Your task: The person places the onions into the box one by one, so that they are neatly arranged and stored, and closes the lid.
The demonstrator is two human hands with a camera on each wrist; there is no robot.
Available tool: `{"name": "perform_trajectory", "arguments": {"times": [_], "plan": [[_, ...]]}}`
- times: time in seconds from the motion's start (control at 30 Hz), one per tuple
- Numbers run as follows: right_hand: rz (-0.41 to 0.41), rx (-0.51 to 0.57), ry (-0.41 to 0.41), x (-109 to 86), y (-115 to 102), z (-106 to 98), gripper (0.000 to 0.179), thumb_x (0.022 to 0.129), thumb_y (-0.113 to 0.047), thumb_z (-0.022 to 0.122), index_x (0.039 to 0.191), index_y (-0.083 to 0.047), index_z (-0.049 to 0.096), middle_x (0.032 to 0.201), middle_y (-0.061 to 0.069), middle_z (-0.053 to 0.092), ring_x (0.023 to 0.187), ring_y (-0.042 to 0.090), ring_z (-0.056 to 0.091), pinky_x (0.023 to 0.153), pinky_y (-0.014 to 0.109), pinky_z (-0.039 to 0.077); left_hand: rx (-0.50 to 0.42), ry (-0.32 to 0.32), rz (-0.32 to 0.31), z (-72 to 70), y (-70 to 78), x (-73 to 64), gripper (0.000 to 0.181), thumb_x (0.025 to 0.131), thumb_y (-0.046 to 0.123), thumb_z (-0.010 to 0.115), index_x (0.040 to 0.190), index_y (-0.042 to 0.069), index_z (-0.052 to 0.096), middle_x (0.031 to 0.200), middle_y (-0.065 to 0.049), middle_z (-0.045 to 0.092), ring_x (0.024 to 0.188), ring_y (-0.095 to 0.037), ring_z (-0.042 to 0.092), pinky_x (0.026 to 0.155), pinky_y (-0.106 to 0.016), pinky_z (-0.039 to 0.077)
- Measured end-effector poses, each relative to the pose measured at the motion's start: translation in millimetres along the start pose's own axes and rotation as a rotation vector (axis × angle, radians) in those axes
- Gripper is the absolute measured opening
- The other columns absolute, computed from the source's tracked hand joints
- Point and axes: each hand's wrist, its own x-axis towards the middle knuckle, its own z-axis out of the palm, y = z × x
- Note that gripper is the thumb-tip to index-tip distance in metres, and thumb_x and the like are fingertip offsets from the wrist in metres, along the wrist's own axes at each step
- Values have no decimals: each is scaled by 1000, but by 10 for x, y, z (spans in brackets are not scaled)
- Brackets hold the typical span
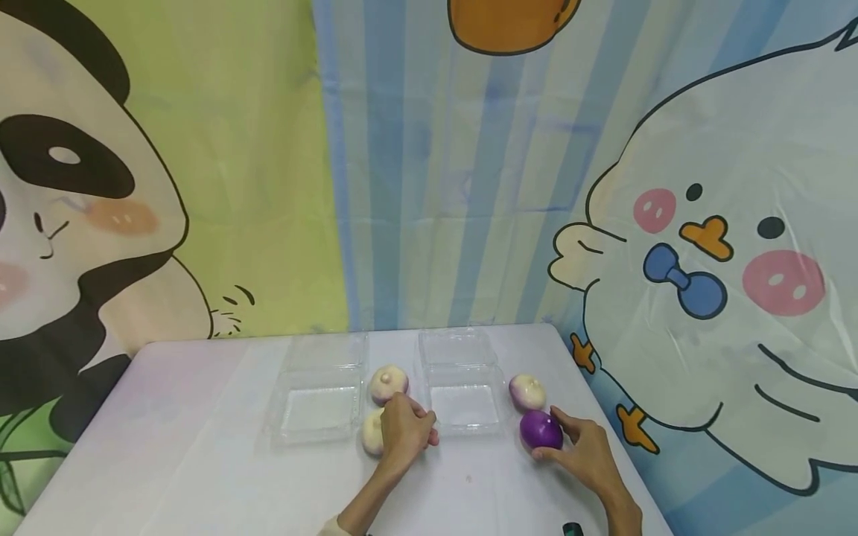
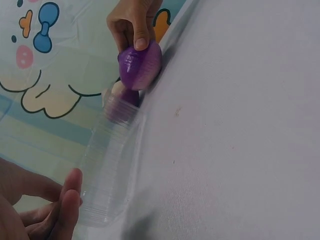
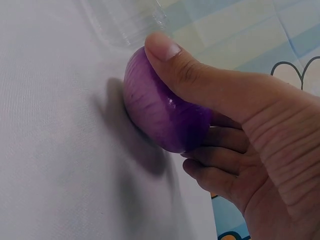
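My right hand (image 1: 586, 454) grips a round, glossy purple vegetable (image 1: 541, 429), like a turnip, between thumb and fingers. In the right wrist view, its paler side (image 3: 150, 100) faces the tabletop, with a shadow beneath. Just behind it lies a white-and-purple one (image 1: 526, 391). My left hand (image 1: 404, 432) has loosely bent fingers and nothing between them. It overlaps one pale round vegetable (image 1: 372, 432) in the head view, while another (image 1: 389, 383) sits just behind. In the left wrist view, the fingers (image 2: 72, 210) appear beside the wall of a clear plastic box (image 2: 107, 170).
Two clear plastic boxes with raised lids stand on the white table (image 1: 221, 461): the left box (image 1: 318, 417) and the right box (image 1: 467, 409). A dark green object (image 1: 573, 529) pokes in at the front edge. A cartoon-printed curtain (image 1: 429, 149) hangs behind.
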Motion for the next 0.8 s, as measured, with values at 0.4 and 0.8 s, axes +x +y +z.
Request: {"name": "perform_trajectory", "arguments": {"times": [0.4,0.8], "plan": [[6,1,-3,26,-46,15,101,73,-48,102,151,0,60,150,25,65,139,49,64,110,60,58,14,-3,10,-26,3,11,22,81,-6,68,62,5,68,43,-1,64,32,-6,57,36,-25,51],[15,3,-8,26,-47,23,98,73,-45,102,150,-1,63,149,26,66,137,49,65,109,60,59,31,-13,1,-33,4,29,15,81,-5,68,68,3,67,43,0,63,33,-6,58,36,-22,49]]}}
